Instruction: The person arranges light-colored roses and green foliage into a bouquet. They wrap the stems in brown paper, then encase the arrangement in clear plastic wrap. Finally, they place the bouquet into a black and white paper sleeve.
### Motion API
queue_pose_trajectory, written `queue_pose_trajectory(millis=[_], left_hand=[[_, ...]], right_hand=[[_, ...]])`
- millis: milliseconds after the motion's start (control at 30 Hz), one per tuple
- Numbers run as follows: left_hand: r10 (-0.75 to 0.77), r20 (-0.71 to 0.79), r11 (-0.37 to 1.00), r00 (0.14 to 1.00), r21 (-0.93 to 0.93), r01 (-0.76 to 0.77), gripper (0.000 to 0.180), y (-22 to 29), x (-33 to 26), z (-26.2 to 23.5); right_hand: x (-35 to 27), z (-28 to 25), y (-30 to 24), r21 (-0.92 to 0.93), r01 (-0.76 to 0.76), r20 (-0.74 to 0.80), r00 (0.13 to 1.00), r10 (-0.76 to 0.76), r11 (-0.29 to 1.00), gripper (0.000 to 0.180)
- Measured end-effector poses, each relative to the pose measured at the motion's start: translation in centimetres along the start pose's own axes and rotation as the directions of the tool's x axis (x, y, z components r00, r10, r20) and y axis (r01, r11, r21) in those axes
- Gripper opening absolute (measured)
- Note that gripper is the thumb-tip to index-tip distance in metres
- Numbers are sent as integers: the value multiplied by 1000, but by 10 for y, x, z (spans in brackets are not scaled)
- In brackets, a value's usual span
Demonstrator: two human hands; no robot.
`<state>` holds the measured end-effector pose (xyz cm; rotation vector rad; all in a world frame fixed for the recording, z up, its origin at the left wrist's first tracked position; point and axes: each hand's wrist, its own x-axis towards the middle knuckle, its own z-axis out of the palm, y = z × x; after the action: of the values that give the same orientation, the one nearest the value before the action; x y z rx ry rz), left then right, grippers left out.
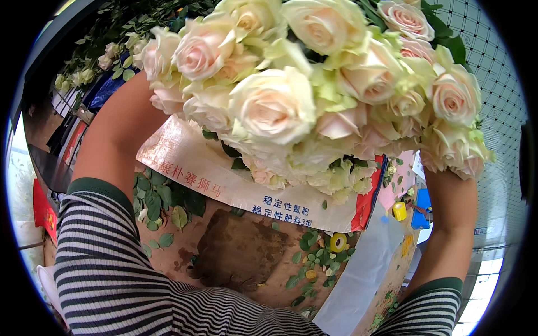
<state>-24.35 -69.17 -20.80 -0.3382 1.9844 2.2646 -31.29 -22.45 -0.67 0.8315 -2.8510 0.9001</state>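
Observation:
A big bunch of cream and pale pink roses fills the upper middle of the head view, blooms facing me. My left forearm reaches up behind its left side, and my right forearm goes up behind its right side. Both hands are hidden by the blooms, so their grip on the bunch cannot be seen. Right under the roses, a white printed sack sheet with a red edge curves across, its lower part showing below the petals.
Loose green leaves litter the brown work surface, around a dark wet patch. A yellow tape roll lies among leaves, another yellow roll beside a blue tool. More roses stand at far left.

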Motion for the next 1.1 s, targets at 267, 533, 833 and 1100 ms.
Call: queue_pose_trajectory(millis=[267,533,833,1100], left_hand=[[22,-110,949,994,314,14,40,39,-8,-71],[428,-256,742,867,648,-175,54,137,-18,-57],[152,363,244,919,888,-390,76,166,14,139],[-41,373,607,927,746,-274,69,130,27,43]], right_hand=[[151,124,-55,-292,119,89,991,-97,949,44],[134,183,13,-402,54,-2,998,-60,914,40],[19,215,76,-318,260,-204,920,-334,912,37],[-92,138,156,693,-158,-239,871,430,704,29]])
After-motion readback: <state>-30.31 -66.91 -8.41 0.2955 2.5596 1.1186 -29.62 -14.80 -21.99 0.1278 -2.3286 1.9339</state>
